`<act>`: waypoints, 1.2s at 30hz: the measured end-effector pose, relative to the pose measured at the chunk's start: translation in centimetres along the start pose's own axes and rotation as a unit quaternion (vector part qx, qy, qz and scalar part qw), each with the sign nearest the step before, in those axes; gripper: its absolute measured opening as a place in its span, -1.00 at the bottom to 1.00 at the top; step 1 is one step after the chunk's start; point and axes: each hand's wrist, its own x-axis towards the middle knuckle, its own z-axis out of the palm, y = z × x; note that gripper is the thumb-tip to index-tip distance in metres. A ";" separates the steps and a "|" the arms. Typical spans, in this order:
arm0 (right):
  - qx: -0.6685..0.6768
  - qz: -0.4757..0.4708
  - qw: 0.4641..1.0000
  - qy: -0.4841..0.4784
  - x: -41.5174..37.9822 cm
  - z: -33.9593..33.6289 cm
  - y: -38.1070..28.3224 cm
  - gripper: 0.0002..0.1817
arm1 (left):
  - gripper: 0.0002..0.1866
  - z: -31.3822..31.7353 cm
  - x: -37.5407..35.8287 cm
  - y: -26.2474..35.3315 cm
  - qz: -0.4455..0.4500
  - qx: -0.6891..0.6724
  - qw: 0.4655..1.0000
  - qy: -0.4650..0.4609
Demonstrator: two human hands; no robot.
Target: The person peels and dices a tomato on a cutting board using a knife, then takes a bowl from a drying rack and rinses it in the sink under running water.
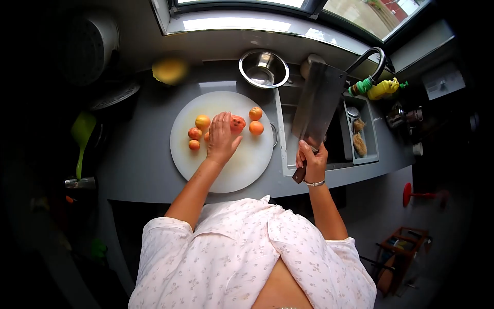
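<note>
While the right hand (311, 157) grips a heavy cleaver (318, 105) by its wooden handle, blade raised over the sink (288, 154), the left hand (222, 136) lies flat and open on the round white board (247, 170) on the grey surface (139, 165). Its fingertips touch a reddish tomato (237, 123), probably soft, slippery and best steadied from above; smaller fruits (256, 127) lie either side.

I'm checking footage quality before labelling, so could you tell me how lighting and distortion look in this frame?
Head view: strong fisheye bending with black vignetted corners; the window is blown out with glare; the round cutting board is evenly lit; the cleaver in the right hand is slightly soft; the left side is very dark.
</note>
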 end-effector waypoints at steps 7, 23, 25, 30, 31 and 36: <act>-0.051 0.035 0.998 0.000 -2.2 -4.6 0.1 -0.83 | -0.23 4.3 2.3 0.5 -0.127 0.057 0.990 -0.036; -0.001 0.120 0.990 -0.068 -2.1 -7.7 1.7 -0.81 | -0.33 -6.2 -7.1 10.3 -0.308 -0.697 0.648 0.007; 0.005 0.129 0.988 -0.083 -2.0 -7.5 1.9 -0.82 | -0.29 -5.9 -8.2 10.1 -0.286 -0.703 0.651 0.007; -0.025 0.130 0.982 -0.136 -2.1 -7.4 1.6 -0.83 | -0.23 -5.8 -9.9 11.0 -0.234 -0.746 0.623 0.014; -0.024 0.130 0.982 -0.137 -2.2 -7.5 1.5 -0.83 | -0.23 -5.8 -10.0 11.4 -0.235 -0.745 0.624 0.014; -0.040 0.139 0.976 -0.164 -2.7 -8.1 0.9 -0.85 | -0.24 -5.6 -10.0 13.9 -0.267 -0.773 0.576 -0.006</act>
